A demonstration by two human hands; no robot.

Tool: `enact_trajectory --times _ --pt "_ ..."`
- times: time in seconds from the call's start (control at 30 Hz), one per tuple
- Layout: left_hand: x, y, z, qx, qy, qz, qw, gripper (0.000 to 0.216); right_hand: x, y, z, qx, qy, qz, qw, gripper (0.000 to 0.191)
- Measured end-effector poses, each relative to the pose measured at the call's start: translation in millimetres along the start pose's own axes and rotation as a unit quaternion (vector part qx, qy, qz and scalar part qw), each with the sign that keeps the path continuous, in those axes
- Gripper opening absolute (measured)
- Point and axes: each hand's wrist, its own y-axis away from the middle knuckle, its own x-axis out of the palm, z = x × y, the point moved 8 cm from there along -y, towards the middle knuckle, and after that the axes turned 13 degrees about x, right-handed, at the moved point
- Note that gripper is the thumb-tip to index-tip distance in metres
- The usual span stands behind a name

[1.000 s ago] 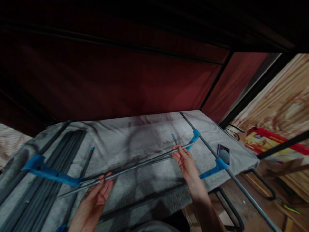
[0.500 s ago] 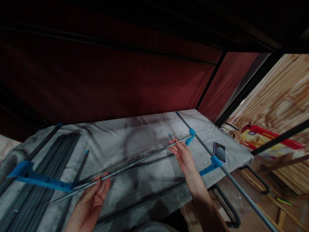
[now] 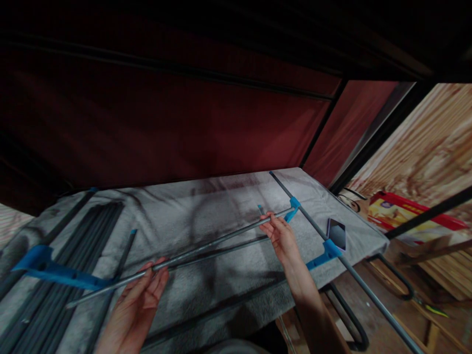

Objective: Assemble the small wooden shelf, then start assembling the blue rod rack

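Observation:
A thin grey metal tube (image 3: 214, 243) slants across the bed, held at two places. My left hand (image 3: 142, 292) grips it near its left end, palm up, thumb on top. My right hand (image 3: 279, 233) pinches it near its right end, beside a blue plastic connector (image 3: 294, 202) on a longer grey pole (image 3: 313, 224). The tube's free left end passes over another blue connector (image 3: 70, 275). Below the held tube runs a second tube (image 3: 228, 250). One more blue bracket (image 3: 328, 253) sits lower on the pole.
Several grey tubes (image 3: 86, 241) lie bundled at the left on the grey blanket (image 3: 221, 196). A phone (image 3: 337, 233) lies at the right. Beyond the bed's edge are black metal bars (image 3: 348, 319), a red-yellow box (image 3: 409, 216) and wooden slats (image 3: 446, 270).
The tube's left end has lifted slightly and shifted left over the left connector. Both hands keep their holds, almost in place.

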Motion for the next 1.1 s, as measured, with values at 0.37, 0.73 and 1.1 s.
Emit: enact_trajectory --times 0.37,0.73,1.1 --pt "46 21 -5 0.037 0.023 0.039 0.998 0.017 -29 7 2 -0.087 0.051 -0.102 0.99 0.025" --pt "65 13 -18 0.118 0.041 0.075 0.989 0.017 -75 -4 42 -0.272 0.197 -0.212 0.918 0.046" --pt "77 11 -28 0.161 0.012 0.09 0.983 0.02 -62 -4 42 -0.261 0.242 -0.21 0.911 0.062"
